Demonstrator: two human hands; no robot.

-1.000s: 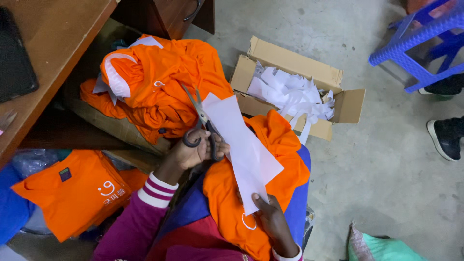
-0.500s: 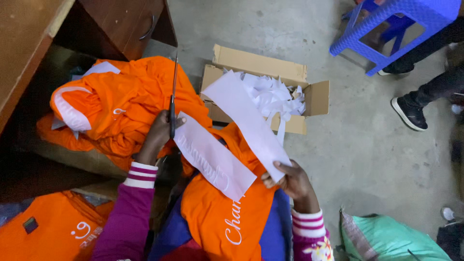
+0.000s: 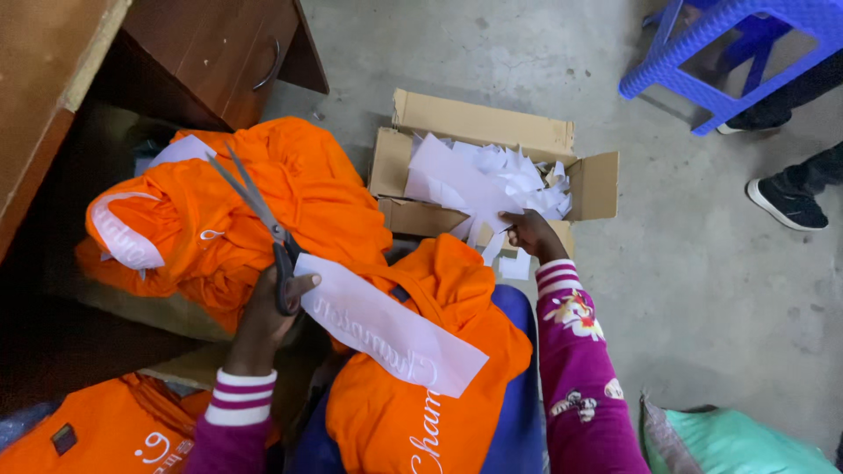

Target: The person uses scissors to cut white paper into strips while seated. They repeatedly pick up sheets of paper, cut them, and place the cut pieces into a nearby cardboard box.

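Two hands are busy: your left hand (image 3: 263,320) is closed around the handles of the scissors (image 3: 259,219), whose blades stand parted and point to 11 o'clock over the orange pile (image 3: 219,211). A white strip (image 3: 386,329) lies just beside that hand at 3 o'clock, across the orange shirt (image 3: 439,386) on your lap. Your right hand (image 3: 527,233), at 1 o'clock, pinches a white offcut (image 3: 452,180) at the edge of the box (image 3: 479,123) of paper scraps. At 2 o'clock stands a blue stool (image 3: 729,53), with a black shoe (image 3: 786,202) near it.
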